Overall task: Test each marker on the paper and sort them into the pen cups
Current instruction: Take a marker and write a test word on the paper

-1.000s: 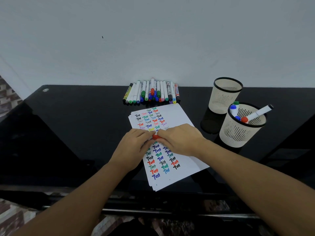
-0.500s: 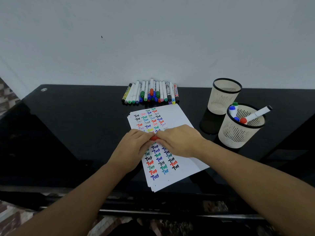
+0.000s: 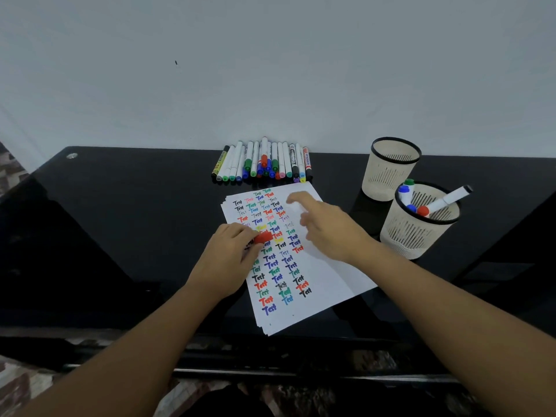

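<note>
Left hand point(image 3: 228, 260) pinches red cap point(image 3: 263, 237); right hand point(image 3: 328, 227) blurred, fingers' state unclear, over paper point(image 3: 325, 275)

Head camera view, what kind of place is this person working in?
Probably a home or small office desk: a glossy black glass tabletop against a plain pale wall, with a row of assorted capped markers, a stack of white test-scribble paper and two cream mesh pen cups.

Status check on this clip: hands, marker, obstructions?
Left hand pinches red cap. Right hand blurred over paper, marker not discernible. Nothing blocking near cup.
</note>
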Available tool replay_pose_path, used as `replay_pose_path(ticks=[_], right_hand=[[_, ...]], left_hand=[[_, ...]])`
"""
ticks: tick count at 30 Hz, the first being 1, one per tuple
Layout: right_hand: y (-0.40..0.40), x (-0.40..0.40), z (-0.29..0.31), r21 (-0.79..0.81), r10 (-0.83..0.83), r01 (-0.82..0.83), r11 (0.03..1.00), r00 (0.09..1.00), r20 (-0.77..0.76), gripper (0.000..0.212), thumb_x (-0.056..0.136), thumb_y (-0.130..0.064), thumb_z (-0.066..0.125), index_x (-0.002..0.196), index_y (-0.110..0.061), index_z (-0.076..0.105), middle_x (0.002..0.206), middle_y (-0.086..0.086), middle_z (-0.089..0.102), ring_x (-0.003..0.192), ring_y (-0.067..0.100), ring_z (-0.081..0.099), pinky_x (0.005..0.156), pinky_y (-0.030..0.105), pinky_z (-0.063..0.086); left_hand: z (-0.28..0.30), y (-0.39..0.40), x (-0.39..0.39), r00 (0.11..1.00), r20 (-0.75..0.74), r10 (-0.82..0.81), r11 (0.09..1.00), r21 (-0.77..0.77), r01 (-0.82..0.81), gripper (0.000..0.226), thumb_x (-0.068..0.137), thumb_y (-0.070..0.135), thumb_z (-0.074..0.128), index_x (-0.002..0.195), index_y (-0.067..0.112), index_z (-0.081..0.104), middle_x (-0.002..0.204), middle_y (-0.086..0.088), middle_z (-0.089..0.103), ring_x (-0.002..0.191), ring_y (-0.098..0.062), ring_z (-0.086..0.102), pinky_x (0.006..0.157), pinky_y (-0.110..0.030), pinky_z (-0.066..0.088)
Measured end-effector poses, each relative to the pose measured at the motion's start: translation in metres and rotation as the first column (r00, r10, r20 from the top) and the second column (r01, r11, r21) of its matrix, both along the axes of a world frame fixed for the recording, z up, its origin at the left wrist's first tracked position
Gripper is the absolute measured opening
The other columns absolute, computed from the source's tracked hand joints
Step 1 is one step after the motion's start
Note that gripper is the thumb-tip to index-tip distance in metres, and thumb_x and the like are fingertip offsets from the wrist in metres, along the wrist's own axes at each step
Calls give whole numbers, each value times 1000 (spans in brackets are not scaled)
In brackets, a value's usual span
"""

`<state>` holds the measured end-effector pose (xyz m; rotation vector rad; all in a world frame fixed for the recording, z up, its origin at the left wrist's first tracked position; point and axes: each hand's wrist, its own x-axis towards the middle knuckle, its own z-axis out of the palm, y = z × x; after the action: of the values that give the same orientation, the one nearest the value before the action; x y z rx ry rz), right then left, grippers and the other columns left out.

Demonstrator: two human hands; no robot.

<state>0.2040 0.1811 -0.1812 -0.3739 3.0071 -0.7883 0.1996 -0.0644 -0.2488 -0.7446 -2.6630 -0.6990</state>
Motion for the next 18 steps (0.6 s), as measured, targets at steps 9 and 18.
replay_pose_path(ticks=[9, 18], right_hand=[[9, 28, -15, -601, -121, 278, 749, 950, 289, 46, 101, 1, 55, 122, -39, 57, 115, -3, 69, 108, 16, 68, 95, 34, 57], [2, 48, -24, -623, -207, 250, 741, 968, 142, 36, 102, -57, 51, 108, -26, 68, 69, -11, 58, 67, 4, 53, 71, 30, 48]], left_hand=[[21, 7, 1, 966, 243, -84, 930, -329, 164, 58, 101, 62, 26, 149, 66, -6, 171, 1, 0, 154, -23, 11, 123, -43, 15], [5, 4, -6, 967, 246, -70, 925, -347, 155, 64, 93, 82, 15, 152, 61, 18, 168, 8, 7, 155, -15, 4, 125, -43, 5]])
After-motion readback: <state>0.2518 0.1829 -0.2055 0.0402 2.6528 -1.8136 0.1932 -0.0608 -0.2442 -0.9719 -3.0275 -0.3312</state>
